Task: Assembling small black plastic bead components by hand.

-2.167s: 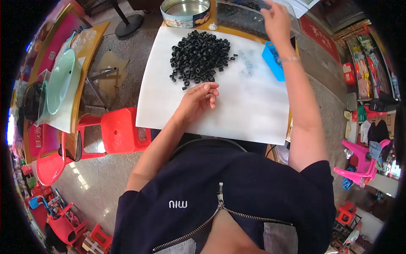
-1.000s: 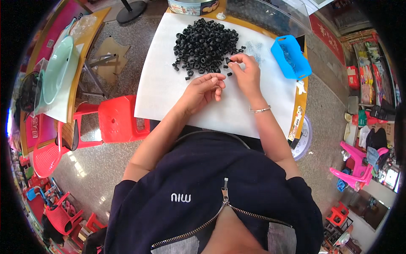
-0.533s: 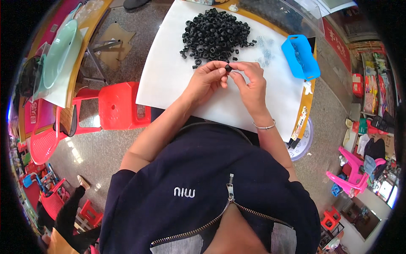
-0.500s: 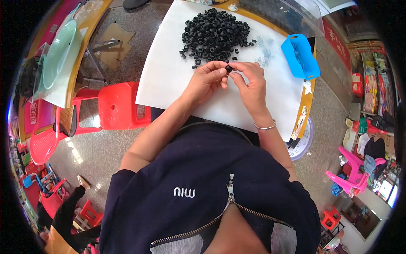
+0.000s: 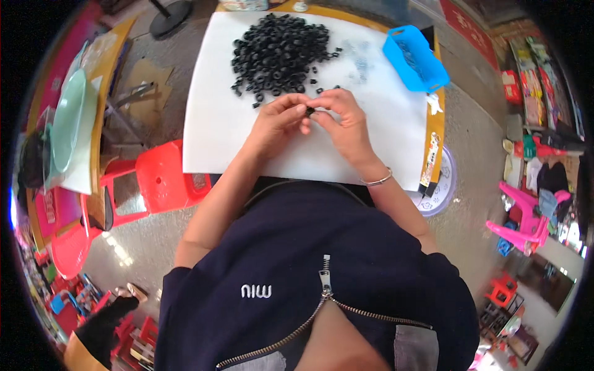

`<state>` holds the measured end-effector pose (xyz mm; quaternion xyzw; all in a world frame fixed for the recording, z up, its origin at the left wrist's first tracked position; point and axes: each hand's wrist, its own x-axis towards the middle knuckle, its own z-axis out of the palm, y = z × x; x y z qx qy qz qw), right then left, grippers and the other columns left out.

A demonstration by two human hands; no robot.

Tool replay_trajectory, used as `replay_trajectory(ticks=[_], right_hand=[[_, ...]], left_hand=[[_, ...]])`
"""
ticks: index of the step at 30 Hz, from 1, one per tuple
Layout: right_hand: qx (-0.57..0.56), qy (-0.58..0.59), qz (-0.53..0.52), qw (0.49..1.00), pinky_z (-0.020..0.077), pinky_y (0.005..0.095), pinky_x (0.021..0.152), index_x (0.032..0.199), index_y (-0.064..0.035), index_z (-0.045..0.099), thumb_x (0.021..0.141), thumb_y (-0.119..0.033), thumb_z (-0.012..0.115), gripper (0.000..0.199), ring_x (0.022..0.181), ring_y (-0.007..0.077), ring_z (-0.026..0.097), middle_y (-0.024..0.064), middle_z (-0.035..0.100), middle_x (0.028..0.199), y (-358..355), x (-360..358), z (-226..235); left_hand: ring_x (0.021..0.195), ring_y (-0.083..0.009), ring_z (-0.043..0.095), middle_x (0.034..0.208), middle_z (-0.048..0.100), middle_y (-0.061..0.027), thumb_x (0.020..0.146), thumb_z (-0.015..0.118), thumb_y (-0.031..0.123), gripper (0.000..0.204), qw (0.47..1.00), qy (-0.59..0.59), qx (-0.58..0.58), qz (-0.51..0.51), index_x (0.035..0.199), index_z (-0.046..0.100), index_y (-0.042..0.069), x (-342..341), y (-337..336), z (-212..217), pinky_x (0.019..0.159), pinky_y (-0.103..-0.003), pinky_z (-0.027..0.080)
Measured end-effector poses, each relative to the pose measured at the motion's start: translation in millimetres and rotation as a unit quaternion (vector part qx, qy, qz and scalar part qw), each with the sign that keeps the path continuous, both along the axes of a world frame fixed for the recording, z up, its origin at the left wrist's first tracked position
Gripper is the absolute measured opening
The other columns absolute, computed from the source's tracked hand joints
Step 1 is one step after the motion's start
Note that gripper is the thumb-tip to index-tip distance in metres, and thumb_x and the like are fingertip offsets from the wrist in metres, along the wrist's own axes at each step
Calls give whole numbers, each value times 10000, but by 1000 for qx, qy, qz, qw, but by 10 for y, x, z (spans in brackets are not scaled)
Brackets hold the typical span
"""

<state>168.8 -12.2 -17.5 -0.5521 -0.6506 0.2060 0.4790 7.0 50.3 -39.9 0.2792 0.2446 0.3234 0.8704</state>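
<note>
Pinching a small black part [image 5: 310, 112], the fingers of the left hand [image 5: 278, 120] grip one side; the fingers of the right hand [image 5: 345, 123] pinch the other. The part is above a white sheet [image 5: 396, 136] on the table [image 5: 435, 125]. Beyond lies a heap of black parts [image 5: 281, 52]; rightward, scattered pale bits [image 5: 360, 62], then a blue basket [image 5: 396, 44].

Pieces [image 5: 278, 52]: matt, plastic or rubber, cannot tell which. Sheet [image 5: 216, 136]: smooth, low sheen. Basket [image 5: 433, 69]: smooth plastic. Bangle [image 5: 378, 181]: polished metal. Shirt [image 5: 272, 229]: matt cloth; zip [image 5: 325, 280], bright metal. Stool [image 5: 176, 166]: glossy plastic. Floor [image 5: 154, 241]: polished, throwing back light.
</note>
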Motion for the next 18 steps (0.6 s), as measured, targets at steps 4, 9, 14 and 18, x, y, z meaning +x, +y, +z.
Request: replay_trajectory(ticks=[4, 9, 14, 18], right_hand=[[-17, -17, -84, 996, 460, 255, 740, 934, -47, 669, 791, 1, 621, 159, 824, 146, 557, 64, 584, 956, -170, 236, 31], [-90, 1, -239, 967, 439, 333, 809, 901, -61, 662, 764, -71, 659, 138, 902, 222, 547, 65, 608, 915, -434, 831, -29], [-86, -113, -220, 965, 419, 339, 771, 885, -74, 664, 765, -102, 656, 124, 875, 226, 526, 49, 604, 886, -440, 737, -125], [-68, -186, -201, 959, 403, 354, 746, 878, -81, 663, 760, -111, 657, 122, 865, 244, 520, 44, 603, 871, -348, 669, -171]], left_hand=[[752, -140, 597, 932, 615, -66, 847, 623, 43, 237, 1000, 12, 17, -3, 1075, 603, -22, -41, -25, -59, 678, -278, 523], [798, -151, 614, 955, 622, -77, 847, 612, 24, 216, 1000, -8, -1, -13, 1059, 605, -12, -10, -9, -39, 702, -285, 539], [809, -151, 616, 988, 616, -100, 857, 591, 16, 194, 1000, -12, 12, -15, 1051, 602, 7, 7, 13, -43, 737, -285, 546], [814, -147, 618, 997, 613, -107, 864, 584, 22, 211, 1000, -12, 14, -14, 1074, 589, 10, -21, 19, -57, 749, -280, 546]])
